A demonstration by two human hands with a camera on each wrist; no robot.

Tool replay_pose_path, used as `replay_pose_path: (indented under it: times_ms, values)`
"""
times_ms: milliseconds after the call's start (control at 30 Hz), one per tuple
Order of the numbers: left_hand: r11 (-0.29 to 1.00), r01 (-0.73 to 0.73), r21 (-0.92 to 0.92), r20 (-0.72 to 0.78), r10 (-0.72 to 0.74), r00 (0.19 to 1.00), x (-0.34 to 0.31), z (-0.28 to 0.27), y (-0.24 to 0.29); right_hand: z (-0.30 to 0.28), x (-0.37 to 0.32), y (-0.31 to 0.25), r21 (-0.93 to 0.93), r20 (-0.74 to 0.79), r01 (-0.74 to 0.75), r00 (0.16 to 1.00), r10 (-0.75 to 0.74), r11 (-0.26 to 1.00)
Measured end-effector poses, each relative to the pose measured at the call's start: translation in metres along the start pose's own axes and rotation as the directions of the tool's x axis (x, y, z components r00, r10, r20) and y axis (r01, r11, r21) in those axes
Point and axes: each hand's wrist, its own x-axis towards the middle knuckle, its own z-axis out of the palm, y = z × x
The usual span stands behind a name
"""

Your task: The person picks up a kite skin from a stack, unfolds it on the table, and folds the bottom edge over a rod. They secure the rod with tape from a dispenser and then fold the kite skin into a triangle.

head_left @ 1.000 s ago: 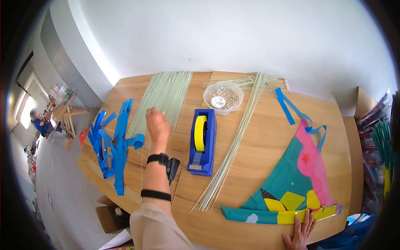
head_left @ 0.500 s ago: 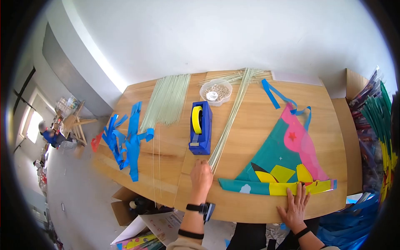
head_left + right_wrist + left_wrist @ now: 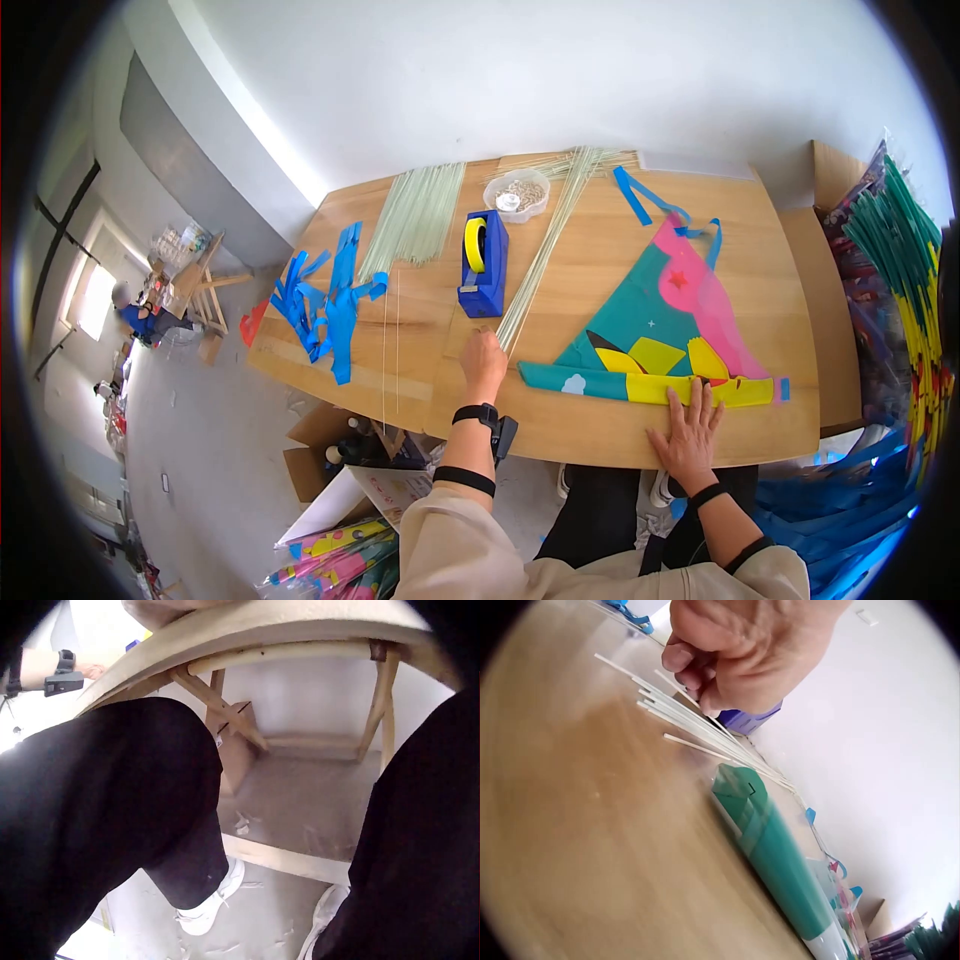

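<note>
My left hand is at the near ends of a narrow bundle of pale sticks. In the left wrist view its fingers are curled, and thumb and fingertips pinch one thin stick beside the others. My right hand rests with spread fingers on the yellow part of the folded bottom edge of a teal and pink triangular sheet. The sheet's teal fold shows in the left wrist view. Only a blurred part of my right hand shows in the right wrist view.
A blue tape dispenser with yellow tape stands behind my left hand, near a clear bowl of small parts. Blue strips and a wide spread of sticks lie left; a cardboard box stands right.
My left hand has come from the wide stick spread, rightward and nearer, to the narrow bundle's ends. My right hand has stayed on the folded edge. The head view has shifted.
</note>
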Motion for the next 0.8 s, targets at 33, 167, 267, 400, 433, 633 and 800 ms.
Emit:
replay_pose_path:
  times_ms: [33, 167, 267, 400, 433, 633, 800]
  values:
    - [1.000, -0.009, 0.001, 0.001, 0.009, 1.000, -0.002, 0.002, -0.002, 0.001, -0.001, 0.001, 0.001, -0.005, 0.005, 1.000, -0.005, 1.000]
    - [0.999, 0.027, -0.019, 0.061, -0.026, 0.998, -0.003, 0.008, -0.012, -0.001, -0.002, 0.002, 0.009, -0.017, 0.007, 1.000, -0.007, 1.000]
    - [1.000, 0.022, 0.012, 0.051, -0.023, 0.998, -0.006, 0.017, -0.023, 0.000, -0.002, 0.003, 0.014, -0.016, 0.007, 1.000, -0.007, 1.000]
    - [1.000, -0.001, -0.030, 0.010, 0.001, 1.000, -0.001, 0.031, -0.037, 0.007, -0.003, 0.009, 0.000, -0.054, -0.008, 0.998, 0.008, 1.000]
    - [0.999, -0.024, -0.035, 0.015, 0.024, 1.000, 0.001, 0.028, -0.035, 0.008, -0.003, 0.010, 0.006, -0.063, 0.007, 0.998, -0.006, 1.000]
    - [0.999, 0.021, -0.024, 0.068, -0.019, 0.998, 0.002, 0.021, -0.025, 0.009, -0.004, 0.012, 0.012, -0.069, 0.004, 0.998, -0.003, 1.000]
    - [0.954, -0.284, -0.098, -0.100, 0.274, 0.956, -0.011, 0.015, -0.039, 0.007, -0.006, 0.013, 0.033, -0.074, 0.031, 0.997, -0.028, 0.999]
